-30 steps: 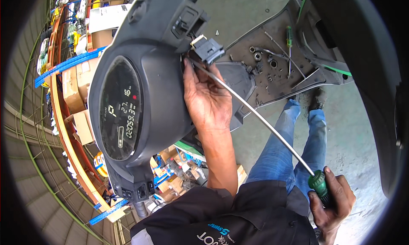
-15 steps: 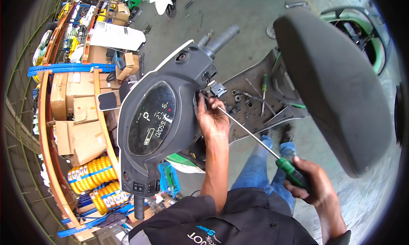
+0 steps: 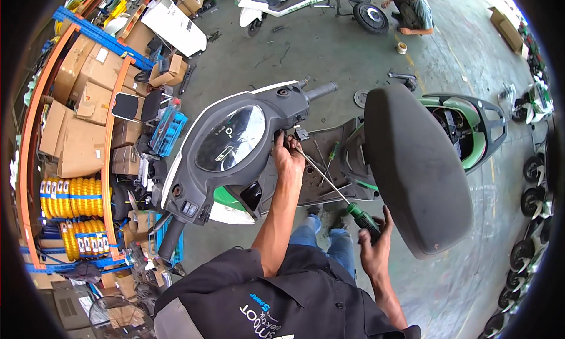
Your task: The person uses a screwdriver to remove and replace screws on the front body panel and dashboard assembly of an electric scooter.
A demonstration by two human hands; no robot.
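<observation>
My left hand (image 3: 288, 157) is closed at the rear side of the scooter's dark handlebar cover (image 3: 259, 162), its fingertips bunched around the far end of a screwdriver. What those fingers pinch there is hidden. My right hand (image 3: 376, 245) grips the green handle of the screwdriver (image 3: 362, 219), whose long metal shaft slants up and left to my left fingertips. Just beyond them hangs a small connector (image 3: 301, 133). The lit oval dash display (image 3: 232, 137) faces up. Below the cover, the footboard (image 3: 329, 133) carries loose parts and a second green-handled screwdriver (image 3: 333, 150).
The scooter's black seat (image 3: 418, 174) stands close to my right hand. Shelving with cardboard boxes (image 3: 88, 130) and yellow coils (image 3: 73, 197) lines the left. A person (image 3: 415, 12) crouches at the far right beside another scooter (image 3: 282, 3). Parked scooters stand along the right.
My view has tilted up and widened, so the far scooter and the crouching person now show. The screwdriver's far end stays at my left fingertips; my right hand still holds its handle.
</observation>
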